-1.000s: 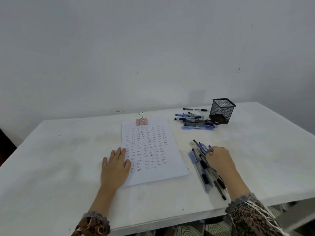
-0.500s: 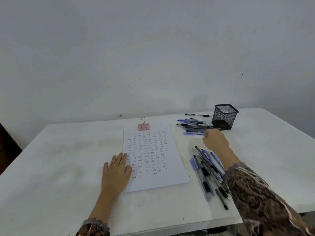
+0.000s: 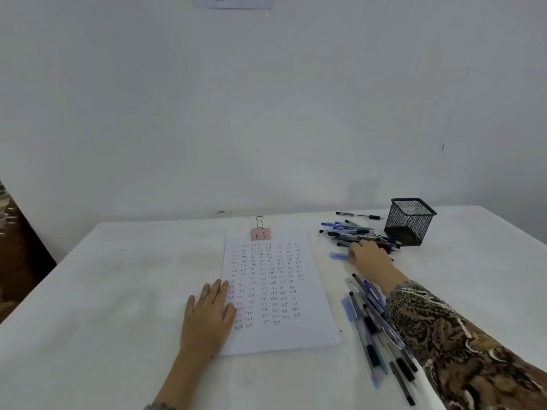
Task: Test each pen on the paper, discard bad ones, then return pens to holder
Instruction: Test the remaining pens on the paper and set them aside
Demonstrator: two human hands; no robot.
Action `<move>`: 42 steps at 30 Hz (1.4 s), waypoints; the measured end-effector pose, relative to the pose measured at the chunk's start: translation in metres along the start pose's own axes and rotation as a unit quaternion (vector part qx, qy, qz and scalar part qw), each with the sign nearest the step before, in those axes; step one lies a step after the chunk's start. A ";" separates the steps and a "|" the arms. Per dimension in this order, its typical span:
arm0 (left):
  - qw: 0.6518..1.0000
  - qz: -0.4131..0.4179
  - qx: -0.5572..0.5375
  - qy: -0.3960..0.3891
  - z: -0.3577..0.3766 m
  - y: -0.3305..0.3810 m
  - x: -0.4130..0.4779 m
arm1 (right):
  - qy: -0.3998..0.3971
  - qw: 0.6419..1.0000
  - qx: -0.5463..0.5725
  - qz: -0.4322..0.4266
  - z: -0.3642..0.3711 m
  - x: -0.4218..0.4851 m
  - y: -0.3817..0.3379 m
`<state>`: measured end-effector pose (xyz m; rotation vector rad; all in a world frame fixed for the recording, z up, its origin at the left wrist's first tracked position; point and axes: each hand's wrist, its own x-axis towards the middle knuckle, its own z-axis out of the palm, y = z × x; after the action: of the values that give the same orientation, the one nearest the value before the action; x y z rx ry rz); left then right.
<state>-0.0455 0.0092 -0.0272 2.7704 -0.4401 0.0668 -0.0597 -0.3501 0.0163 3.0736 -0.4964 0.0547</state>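
Observation:
A white paper (image 3: 278, 291) filled with rows of written test words lies in the middle of the table, with a pink binder clip (image 3: 260, 233) at its top edge. My left hand (image 3: 208, 316) rests flat on the paper's lower left edge. My right hand (image 3: 368, 257) reaches to the far pile of pens (image 3: 344, 232) beside the black mesh holder (image 3: 410, 221). Its fingers curl down over a blue pen (image 3: 339, 255) that sticks out to the left of the hand. A second pile of pens (image 3: 370, 324) lies right of the paper, under my forearm.
The white table (image 3: 118, 291) stands against a pale wall. Two black pens (image 3: 358, 215) lie apart behind the far pile. The holder looks empty. A dark piece of furniture (image 3: 14, 247) stands past the table's left edge.
My right hand left the near pile of pens and reached forward to the far pile by the holder, closing over a blue pen. My left hand stayed on the paper.

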 end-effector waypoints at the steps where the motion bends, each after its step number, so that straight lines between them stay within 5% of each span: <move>1: 1.000 0.000 0.005 -0.001 -0.001 0.000 0.000 | 0.011 1.000 0.013 -0.001 0.000 0.001 -0.002; 7: 1.000 0.001 0.017 0.000 -0.002 0.002 0.000 | 0.093 0.947 0.300 -0.072 -0.031 -0.011 -0.043; 11: 1.000 0.005 0.005 0.002 0.000 0.000 0.001 | 0.039 0.944 0.278 -0.172 -0.032 -0.037 -0.087; 22: 0.999 0.024 -0.024 0.025 0.000 -0.002 0.001 | 0.024 0.952 0.170 -0.254 -0.014 -0.063 -0.122; 26: 0.975 0.168 -0.070 0.124 0.003 -0.003 0.003 | 0.053 0.947 0.101 -0.300 -0.009 -0.070 -0.138; 30: 0.955 0.243 -0.123 0.117 0.000 -0.002 0.003 | 0.070 0.927 0.079 -0.361 -0.004 -0.068 -0.148; 33: 0.956 0.182 -0.214 0.083 -0.005 0.001 0.000 | 0.261 0.893 0.076 -0.360 0.002 -0.057 -0.139; 35: 0.948 0.137 -0.281 0.052 -0.009 0.003 -0.001 | 0.318 0.872 0.208 -0.310 0.000 -0.056 -0.134; 37: 0.947 0.122 -0.294 0.036 -0.010 0.004 0.001 | 0.261 0.829 0.443 -0.218 -0.015 -0.065 -0.136; 39: 0.951 0.118 -0.286 0.024 -0.009 0.003 0.002 | 0.184 0.741 0.637 -0.109 -0.024 -0.074 -0.143; 42: 0.954 0.112 -0.278 0.022 -0.007 0.002 0.002 | 0.128 0.651 0.748 -0.026 -0.018 -0.080 -0.150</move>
<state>-0.0440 0.0088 -0.0196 2.1562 -0.6475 0.0481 -0.0888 -0.1820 0.0283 4.3724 -0.4226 1.7163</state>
